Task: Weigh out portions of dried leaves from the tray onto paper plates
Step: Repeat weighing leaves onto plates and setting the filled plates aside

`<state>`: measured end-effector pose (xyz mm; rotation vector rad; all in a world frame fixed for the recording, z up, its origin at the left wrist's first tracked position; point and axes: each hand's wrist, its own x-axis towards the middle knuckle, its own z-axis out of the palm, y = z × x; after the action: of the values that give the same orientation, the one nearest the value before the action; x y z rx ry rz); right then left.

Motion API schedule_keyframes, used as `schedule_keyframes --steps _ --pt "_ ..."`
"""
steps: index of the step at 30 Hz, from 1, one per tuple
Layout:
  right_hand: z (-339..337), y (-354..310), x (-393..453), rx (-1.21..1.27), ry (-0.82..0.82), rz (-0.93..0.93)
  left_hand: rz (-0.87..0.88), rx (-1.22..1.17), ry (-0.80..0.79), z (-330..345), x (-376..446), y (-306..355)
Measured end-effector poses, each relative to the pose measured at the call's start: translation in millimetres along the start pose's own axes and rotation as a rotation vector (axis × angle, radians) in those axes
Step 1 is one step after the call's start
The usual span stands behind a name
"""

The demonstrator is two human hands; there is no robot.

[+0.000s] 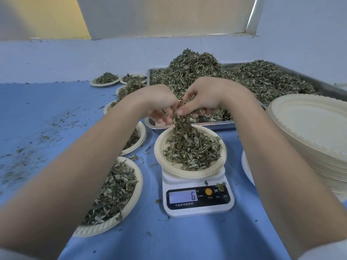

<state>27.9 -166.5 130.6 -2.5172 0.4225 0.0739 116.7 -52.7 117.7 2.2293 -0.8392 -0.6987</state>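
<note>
A paper plate (170,167) with a heap of dried leaves (191,149) sits on a white digital scale (197,201) whose display reads 6. Just above the plate's far edge, my left hand (159,106) and my right hand (202,96) meet, fingers pinched on a clump of dried leaves that hangs down onto the heap. Behind them a metal tray (187,126) holds a big mound of dried leaves (244,77).
Several filled paper plates (116,194) line the blue table on the left, running back toward the wall. A tall stack of empty paper plates (309,132) stands at the right. Loose leaf crumbs litter the table at the left.
</note>
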Motion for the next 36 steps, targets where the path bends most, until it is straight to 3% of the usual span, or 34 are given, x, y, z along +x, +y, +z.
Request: schedule_keyframes --steps 6,15,26,36 --pt "-1.4 -2.5 -3.8 -0.177 0.023 0.010 0.028 -0.035 0.003 2.1 -3.5 0.9" --pt "-3.9 -3.4 -6.4 -0.217 0.096 0.034 0.050 -0.058 -0.003 3.7 -4.9 0.7" --pt "-9.7 -1.5 -11.4 -0.147 0.243 -0.049 0.139 -0.181 0.082 4.2 -5.1 6.9" --pt "-5.3 6.6 -5.4 -0.105 0.259 -0.061 0.147 -0.208 0.108 7.2 -3.7 4.1"
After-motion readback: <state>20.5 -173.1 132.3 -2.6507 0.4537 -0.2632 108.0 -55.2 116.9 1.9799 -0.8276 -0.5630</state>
